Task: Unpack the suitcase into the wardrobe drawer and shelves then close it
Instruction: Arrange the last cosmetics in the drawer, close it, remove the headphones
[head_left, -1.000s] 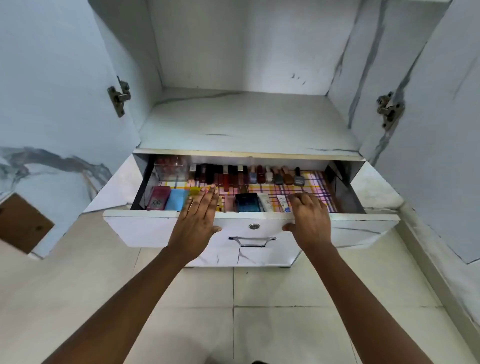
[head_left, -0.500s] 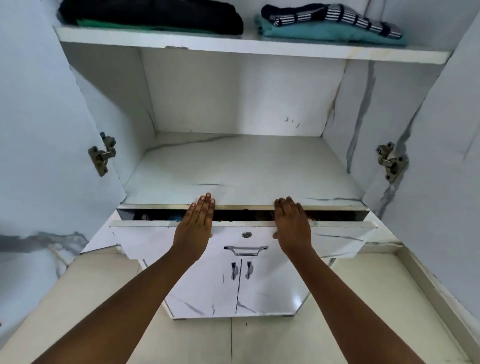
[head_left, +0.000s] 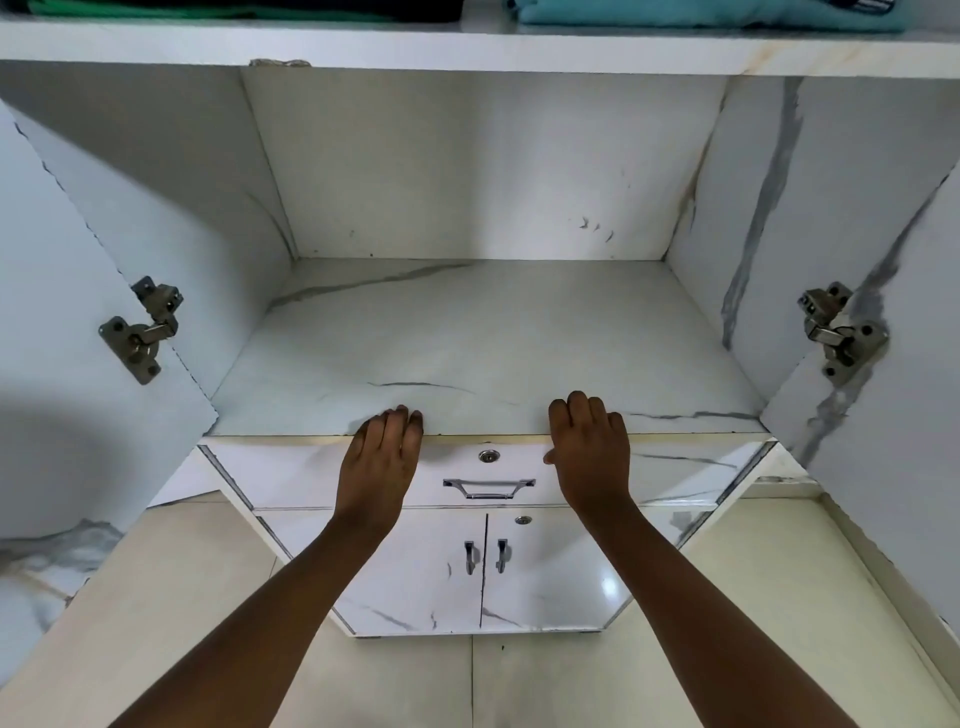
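Observation:
The white marble-patterned wardrobe drawer (head_left: 675, 475) is pushed fully in, its front flush under the lower shelf (head_left: 483, 343). My left hand (head_left: 382, 460) presses flat against the drawer front left of the metal handle (head_left: 488, 487), fingertips reaching the shelf's front edge. My right hand (head_left: 592, 454) presses the front right of the handle in the same way. Folded clothes lie on the upper shelf (head_left: 467, 49): a green and black pile (head_left: 234, 8) at left, a teal one (head_left: 701, 13) at right. No suitcase is in view.
Both wardrobe doors stand open, the left door (head_left: 62, 291) and right door (head_left: 904, 312), each with a metal hinge. Two small cabinet doors (head_left: 415, 566) below the drawer are closed. Beige floor tiles (head_left: 779, 623) lie around the wardrobe base.
The drawer, open with cosmetics showing a second ago, has slid fully in under both hands. The view has risen toward the shelves.

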